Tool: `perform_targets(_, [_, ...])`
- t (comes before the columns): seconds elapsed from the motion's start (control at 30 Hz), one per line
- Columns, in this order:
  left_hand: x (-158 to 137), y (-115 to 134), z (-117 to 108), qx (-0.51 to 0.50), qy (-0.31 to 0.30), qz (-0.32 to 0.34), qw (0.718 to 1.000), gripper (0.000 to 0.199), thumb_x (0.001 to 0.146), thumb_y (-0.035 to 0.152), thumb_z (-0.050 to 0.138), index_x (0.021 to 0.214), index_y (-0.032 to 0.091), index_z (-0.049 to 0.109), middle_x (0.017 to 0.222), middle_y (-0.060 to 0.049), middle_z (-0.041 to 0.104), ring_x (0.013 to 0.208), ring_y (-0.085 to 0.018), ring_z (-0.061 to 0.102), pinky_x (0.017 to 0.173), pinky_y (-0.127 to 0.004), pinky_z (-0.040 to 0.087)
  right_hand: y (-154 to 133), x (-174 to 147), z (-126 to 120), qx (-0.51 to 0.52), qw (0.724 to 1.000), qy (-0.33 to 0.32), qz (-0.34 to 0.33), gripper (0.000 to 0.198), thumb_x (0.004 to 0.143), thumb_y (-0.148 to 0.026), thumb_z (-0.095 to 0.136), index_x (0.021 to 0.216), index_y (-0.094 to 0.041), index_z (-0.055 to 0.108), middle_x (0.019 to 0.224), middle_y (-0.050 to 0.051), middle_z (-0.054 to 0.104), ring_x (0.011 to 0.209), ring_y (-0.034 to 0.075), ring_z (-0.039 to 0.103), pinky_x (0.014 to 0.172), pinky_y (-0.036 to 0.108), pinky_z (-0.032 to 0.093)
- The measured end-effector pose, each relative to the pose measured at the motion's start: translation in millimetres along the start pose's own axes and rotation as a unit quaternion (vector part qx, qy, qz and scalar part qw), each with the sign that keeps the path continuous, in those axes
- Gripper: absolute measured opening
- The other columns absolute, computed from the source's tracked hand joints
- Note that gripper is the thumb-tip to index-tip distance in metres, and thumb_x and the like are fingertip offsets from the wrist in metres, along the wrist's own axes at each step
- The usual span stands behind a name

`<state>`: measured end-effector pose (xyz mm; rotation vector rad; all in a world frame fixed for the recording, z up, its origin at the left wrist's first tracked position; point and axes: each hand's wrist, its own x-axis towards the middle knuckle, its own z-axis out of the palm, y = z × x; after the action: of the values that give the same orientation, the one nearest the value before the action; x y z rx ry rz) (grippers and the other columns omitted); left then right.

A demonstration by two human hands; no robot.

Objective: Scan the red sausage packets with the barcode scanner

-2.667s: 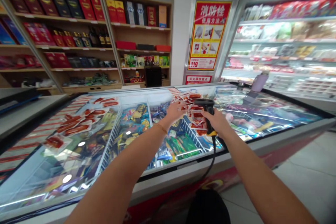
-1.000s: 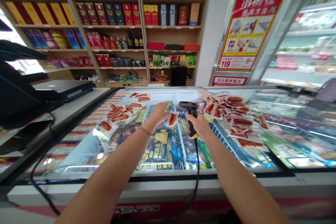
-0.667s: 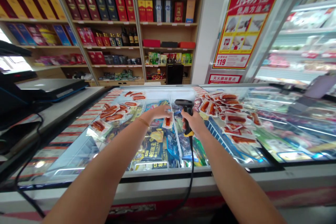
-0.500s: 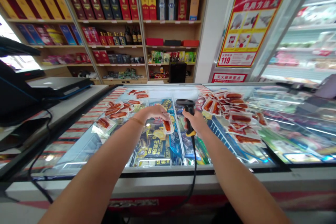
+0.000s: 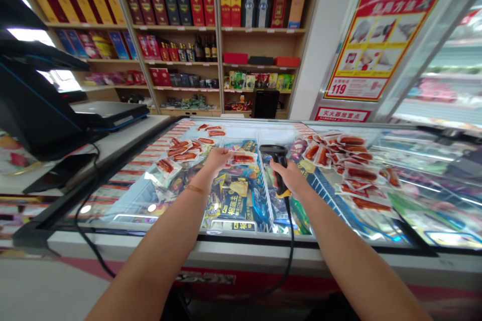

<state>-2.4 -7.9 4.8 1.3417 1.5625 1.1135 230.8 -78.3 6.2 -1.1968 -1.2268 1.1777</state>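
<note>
Between the fingers of my left hand (image 5: 218, 162) is a clear-wrapped sausage pack (image 5: 243, 159), held level above the glass freezer lid (image 5: 150, 195). My right hand (image 5: 289, 176) is wrapped round the grip of a black barcode scanner (image 5: 274, 150), its head just right of the pack and a little apart from it. A black cable (image 5: 290, 241) runs down from the scanner's handle. To the left on the glass lie several loose sausage packs (image 5: 179, 148). A bigger heap of the same packs (image 5: 357, 173) is spread on the right.
At the left, a scale (image 5: 109, 110) and a dark screen unit (image 5: 33, 95) stand on a counter, with a cable hanging down. Through the glass show bagged goods (image 5: 235, 200) in wire baskets. Behind are shelves of boxes (image 5: 184, 10) and a red-yellow poster (image 5: 387, 30).
My left hand has turned the sausage pack from hanging upright to lying level and raised it slightly. My right hand keeps hold of the scanner. The whole view has shifted, with things appearing further right.
</note>
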Motion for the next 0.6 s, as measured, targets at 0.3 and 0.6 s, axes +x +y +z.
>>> perform_targets(0.3, [11.3, -8.3, -0.3, -0.074, 0.066, 0.041, 0.994, 0.014, 0.084, 0.029, 0.059, 0.079, 0.016, 0.058, 0.067, 0.000, 0.058, 0.062, -0.013, 0.061, 0.060, -0.028, 0.058, 2.5, -17.6, 19.0, -0.036, 0.997, -0.065, -0.020, 0.035, 0.076, -0.046, 0.069, 0.094, -0.020, 0.053, 0.059, -0.007, 0.056, 0.037, 0.011, 0.053, 0.039, 0.023, 0.044])
perform_targets(0.6, [19.5, -16.4, 2.3, -0.089, 0.088, 0.055, 0.991, 0.014, 0.087, 0.030, 0.056, 0.091, 0.017, 0.059, 0.083, -0.005, 0.069, 0.073, -0.017, 0.069, 0.060, -0.027, 0.057, -2.5, -36.8, 34.1, -0.104, 0.985, -0.127, -0.058, 0.035, 0.079, -0.047, 0.065, 0.097, -0.021, 0.051, 0.063, -0.007, 0.057, 0.040, 0.012, 0.056, 0.044, 0.025, 0.048])
